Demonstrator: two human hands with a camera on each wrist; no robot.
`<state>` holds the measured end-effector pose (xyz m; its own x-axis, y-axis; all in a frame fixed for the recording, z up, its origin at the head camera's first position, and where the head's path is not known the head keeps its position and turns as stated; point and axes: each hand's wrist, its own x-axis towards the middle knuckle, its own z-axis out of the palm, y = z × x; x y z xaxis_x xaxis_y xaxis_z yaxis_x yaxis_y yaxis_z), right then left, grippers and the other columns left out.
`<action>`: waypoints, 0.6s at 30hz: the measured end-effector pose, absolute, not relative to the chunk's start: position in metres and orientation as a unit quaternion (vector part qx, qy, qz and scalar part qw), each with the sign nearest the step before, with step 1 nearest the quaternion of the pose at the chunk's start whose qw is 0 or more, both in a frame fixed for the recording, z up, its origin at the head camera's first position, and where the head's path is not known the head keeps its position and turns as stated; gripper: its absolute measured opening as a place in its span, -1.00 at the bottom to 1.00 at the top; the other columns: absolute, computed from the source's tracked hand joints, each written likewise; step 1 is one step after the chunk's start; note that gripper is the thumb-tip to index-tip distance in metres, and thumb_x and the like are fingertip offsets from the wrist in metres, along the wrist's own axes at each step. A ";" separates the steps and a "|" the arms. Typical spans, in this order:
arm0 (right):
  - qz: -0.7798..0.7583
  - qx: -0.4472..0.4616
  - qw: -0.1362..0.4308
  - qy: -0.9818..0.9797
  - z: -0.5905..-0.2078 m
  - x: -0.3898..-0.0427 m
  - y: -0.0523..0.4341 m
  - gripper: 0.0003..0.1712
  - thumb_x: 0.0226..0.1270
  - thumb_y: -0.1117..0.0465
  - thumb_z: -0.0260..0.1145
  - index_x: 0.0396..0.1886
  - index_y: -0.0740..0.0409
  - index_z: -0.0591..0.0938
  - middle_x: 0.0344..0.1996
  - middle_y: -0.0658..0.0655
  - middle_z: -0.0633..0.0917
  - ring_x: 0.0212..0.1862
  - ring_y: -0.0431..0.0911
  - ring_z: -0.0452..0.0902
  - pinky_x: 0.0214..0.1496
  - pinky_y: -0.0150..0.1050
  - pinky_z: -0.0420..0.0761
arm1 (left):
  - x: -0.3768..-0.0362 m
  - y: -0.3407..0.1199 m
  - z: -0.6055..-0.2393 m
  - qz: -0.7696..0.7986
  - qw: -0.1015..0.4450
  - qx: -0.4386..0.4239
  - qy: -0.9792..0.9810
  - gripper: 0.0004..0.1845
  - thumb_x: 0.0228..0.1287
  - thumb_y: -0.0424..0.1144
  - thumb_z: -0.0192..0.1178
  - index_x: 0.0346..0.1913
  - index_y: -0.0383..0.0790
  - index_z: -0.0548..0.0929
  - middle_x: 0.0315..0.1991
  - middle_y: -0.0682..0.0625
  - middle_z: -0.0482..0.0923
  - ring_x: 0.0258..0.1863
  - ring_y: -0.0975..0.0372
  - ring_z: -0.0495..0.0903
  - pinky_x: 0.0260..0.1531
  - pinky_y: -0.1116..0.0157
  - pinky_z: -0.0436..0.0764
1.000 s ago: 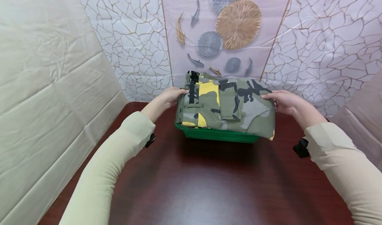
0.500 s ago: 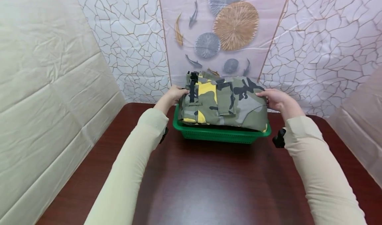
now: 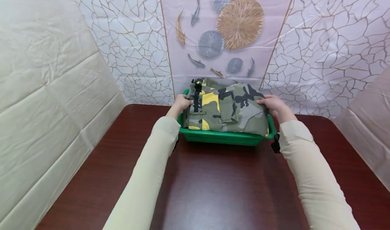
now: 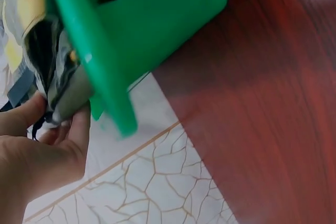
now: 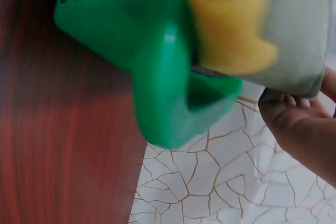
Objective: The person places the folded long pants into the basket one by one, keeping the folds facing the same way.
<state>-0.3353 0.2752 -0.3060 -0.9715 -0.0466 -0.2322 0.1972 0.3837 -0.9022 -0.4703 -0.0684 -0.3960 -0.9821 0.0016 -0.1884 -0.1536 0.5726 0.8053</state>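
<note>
A folded camouflage garment (image 3: 226, 109) in green, grey, yellow and black lies in a green perforated plastic basket (image 3: 223, 137) at the far side of the dark red table (image 3: 213, 189). My left hand (image 3: 181, 103) grips the garment's left edge, thumb on top, fingers under the fold (image 4: 58, 129). My right hand (image 3: 272, 105) grips its right edge, fingers curled beneath the cloth (image 5: 294, 114). The garment (image 5: 262, 30) overhangs the basket rim (image 5: 168, 87) a little at the right corner. The basket (image 4: 126, 30) fills much of the left wrist view.
A crackle-patterned backdrop with fish and round leaf prints (image 3: 231, 30) stands right behind the basket. Cream wrinkled sheeting (image 3: 51, 98) closes the left side, pale sheeting (image 3: 368, 128) the right. The table's near half lies between my sleeves.
Both hands have carried the garment away from me and down, from above the basket into it. The basket's front rim and right corner now show below the cloth.
</note>
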 end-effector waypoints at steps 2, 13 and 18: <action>-0.528 0.052 0.085 0.843 -0.311 -0.335 0.270 -0.37 0.46 0.24 -0.02 0.42 0.43 0.10 -0.28 -0.07 0.58 -0.31 -0.36 0.46 -0.12 -0.41 0.50 | -0.463 -0.066 -0.398 0.425 0.063 -0.031 0.903 -0.38 0.26 -0.04 0.21 0.34 -0.14 0.36 0.29 -0.09 0.36 0.02 0.13 0.52 -0.15 0.21 0.59; -0.499 0.103 0.047 0.859 -0.344 -0.351 0.261 -0.40 0.53 0.27 -0.21 0.48 0.33 -0.07 0.43 0.41 0.07 0.43 0.21 0.01 0.46 0.07 0.09 | -0.361 -0.037 -0.336 0.337 0.019 -0.087 0.937 -0.51 0.40 -0.11 0.06 0.34 -0.12 0.37 0.29 -0.06 0.41 0.14 0.08 0.49 0.02 0.17 0.57; -0.438 0.072 0.055 0.894 -0.370 -0.370 0.279 -0.27 0.42 0.31 -0.04 0.48 0.34 -0.09 0.39 0.48 0.08 0.38 0.23 0.11 0.34 0.04 0.31 | -0.354 -0.034 -0.336 0.347 0.012 -0.099 0.933 -0.61 0.39 -0.20 0.04 0.22 -0.21 0.41 0.11 -0.14 0.50 -0.01 0.05 0.54 -0.06 0.17 0.56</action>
